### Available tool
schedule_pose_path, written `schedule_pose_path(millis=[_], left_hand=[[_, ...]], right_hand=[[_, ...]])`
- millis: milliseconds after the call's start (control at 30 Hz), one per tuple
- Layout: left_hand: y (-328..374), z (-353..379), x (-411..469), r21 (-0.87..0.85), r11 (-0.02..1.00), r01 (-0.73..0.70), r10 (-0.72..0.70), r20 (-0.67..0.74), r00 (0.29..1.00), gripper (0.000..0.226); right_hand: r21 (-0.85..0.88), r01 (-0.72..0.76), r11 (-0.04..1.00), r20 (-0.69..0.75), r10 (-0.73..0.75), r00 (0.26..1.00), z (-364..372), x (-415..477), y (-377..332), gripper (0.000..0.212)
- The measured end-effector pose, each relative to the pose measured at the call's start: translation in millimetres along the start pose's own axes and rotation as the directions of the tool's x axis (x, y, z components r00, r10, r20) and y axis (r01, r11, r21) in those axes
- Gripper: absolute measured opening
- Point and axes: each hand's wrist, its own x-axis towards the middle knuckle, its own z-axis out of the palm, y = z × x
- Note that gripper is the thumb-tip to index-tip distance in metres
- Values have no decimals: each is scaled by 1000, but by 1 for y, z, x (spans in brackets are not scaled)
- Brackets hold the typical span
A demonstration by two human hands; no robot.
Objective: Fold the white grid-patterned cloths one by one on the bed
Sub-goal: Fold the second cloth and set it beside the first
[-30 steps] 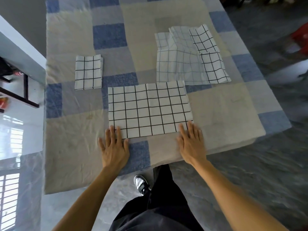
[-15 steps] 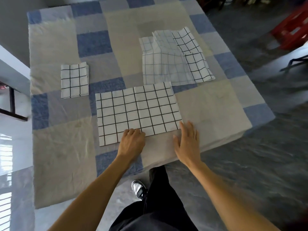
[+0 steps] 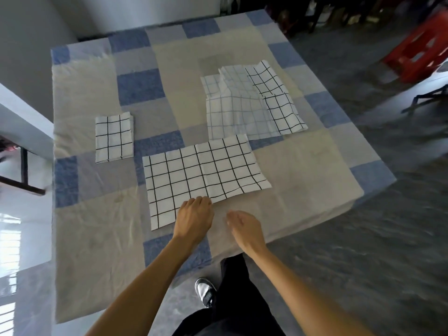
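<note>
**Half-folded cloth** (image 3: 203, 175): lay flat as a long rectangle on the bed (image 3: 97, 214), close to the near edge and about midway along it. It sat skewed, with its right end angled away.

**Left hand** (image 3: 195, 214): fingers were curled over the middle of that cloth's near edge, apparently pinching it.

**Right hand** (image 3: 244, 225): was just beside the left, off the cloth and over bare bed. Its fingers were loosely bent and held nothing.

**Folded cloth** (image 3: 114, 138): a small finished packet, set toward the left edge.

**Loose cloths** (image 3: 249, 110): a rumpled, overlapping heap toward the far right, meeting the half-folded cloth's far edge.

**Step judged:** the next fold, end over end.
- A pinch at mid-edge alone would likely have dragged and wrinkled the cloth.
- A better way was to take one short end with both hands at its corners and carry it across to the other end.
- The grid lines should have been matched before the crease was pressed outward.

**Not made out:**
- The left fingertips were hidden under the hand, so the grip was unconfirmed.
- The right hand was blurred.
- The number of cloths in the heap could not be counted.
- The number of layers in the half-folded cloth could not be told.
</note>
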Motion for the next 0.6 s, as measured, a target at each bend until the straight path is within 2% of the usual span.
schedule_pose_path(millis=[100, 167, 200, 300, 367, 467, 600], left_hand=[[3, -1, -4, -18, 1000, -7, 7, -26, 1000, 20], [8, -1, -8, -36, 999, -31, 29, -44, 999, 17], [11, 0, -10, -38, 998, -47, 45, -51, 998, 20], [21, 2, -18, -35, 994, -99, 98, -50, 994, 24], [26, 5, -23, -52, 990, -128, 126, -36, 991, 24], [24, 8, -31, -128, 988, -90, 90, -6, 996, 20], [7, 5, -34, -192, 981, 5, -5, 2, 1000, 23]], right_hand=[[156, -98, 983, 10, 97, 995, 12, 9, -16, 26], [306, -162, 938, -48, 185, 982, 15, 15, -26, 45], [370, -173, 913, -95, 223, 970, 14, 17, -30, 47], [508, -171, 844, -231, 325, 917, 0, 26, -39, 26], [529, -162, 833, -290, 357, 888, -10, 32, -38, 17], [440, -72, 895, -372, 255, 892, -18, 37, -37, 22], [276, 142, 951, -376, -29, 926, -22, 28, -46, 30]])
